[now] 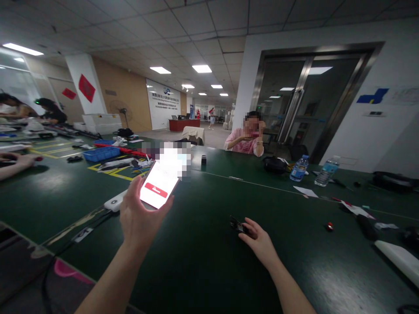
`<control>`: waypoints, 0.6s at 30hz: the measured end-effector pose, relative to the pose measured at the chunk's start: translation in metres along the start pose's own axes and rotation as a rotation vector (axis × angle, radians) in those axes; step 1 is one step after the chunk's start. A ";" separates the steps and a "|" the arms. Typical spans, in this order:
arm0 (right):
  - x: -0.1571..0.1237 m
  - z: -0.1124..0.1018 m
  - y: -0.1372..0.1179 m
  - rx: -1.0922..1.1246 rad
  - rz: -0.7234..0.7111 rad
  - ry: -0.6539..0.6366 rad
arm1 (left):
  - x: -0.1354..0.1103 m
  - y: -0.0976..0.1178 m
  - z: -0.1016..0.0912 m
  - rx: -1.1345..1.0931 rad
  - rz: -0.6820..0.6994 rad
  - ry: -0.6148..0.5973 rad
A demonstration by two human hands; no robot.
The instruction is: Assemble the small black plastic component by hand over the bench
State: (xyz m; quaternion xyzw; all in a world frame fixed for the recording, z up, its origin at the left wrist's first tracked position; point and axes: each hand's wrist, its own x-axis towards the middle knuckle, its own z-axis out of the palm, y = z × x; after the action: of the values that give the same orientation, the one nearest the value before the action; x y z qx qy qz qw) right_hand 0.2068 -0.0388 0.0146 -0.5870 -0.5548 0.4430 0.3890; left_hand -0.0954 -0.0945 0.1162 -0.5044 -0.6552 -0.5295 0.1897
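Observation:
My left hand (140, 213) is wrapped round a smartphone (159, 185), held up above the table. The phone's lit screen faces me and shows a red button near its lower edge; its upper part is blurred out. Lower down and to the right, my right hand (258, 240) is closed on a small black object (238, 225) at the surface of the dark green table (203, 270). Part of that object is hidden by my fingers, and its exact kind does not show.
A white power strip (115, 202) with a cable lies left of my left hand. Beyond it stands a blue tray (101, 153) among loose parts. Two water bottles (299, 168) stand at the right. A small red item (329, 226) lies nearer. A person (247, 139) sits across the table.

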 end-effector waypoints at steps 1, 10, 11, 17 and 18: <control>0.000 0.000 0.000 0.001 0.000 0.000 | 0.000 -0.001 0.000 0.021 -0.004 -0.009; 0.001 0.000 0.002 0.005 -0.023 -0.025 | 0.013 -0.051 0.034 0.313 -0.255 -0.463; 0.001 0.000 0.000 0.007 -0.020 -0.024 | 0.014 -0.059 0.038 0.366 -0.276 -0.511; -0.001 0.001 -0.003 0.000 -0.020 -0.011 | 0.009 -0.090 0.053 0.500 -0.210 -0.738; -0.001 0.001 -0.003 -0.003 -0.020 -0.013 | 0.008 -0.093 0.055 0.514 -0.215 -0.750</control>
State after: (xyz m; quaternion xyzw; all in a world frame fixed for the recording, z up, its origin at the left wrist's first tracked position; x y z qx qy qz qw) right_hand 0.2049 -0.0392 0.0170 -0.5792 -0.5638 0.4421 0.3889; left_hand -0.1629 -0.0361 0.0557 -0.5269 -0.8369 -0.1478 0.0026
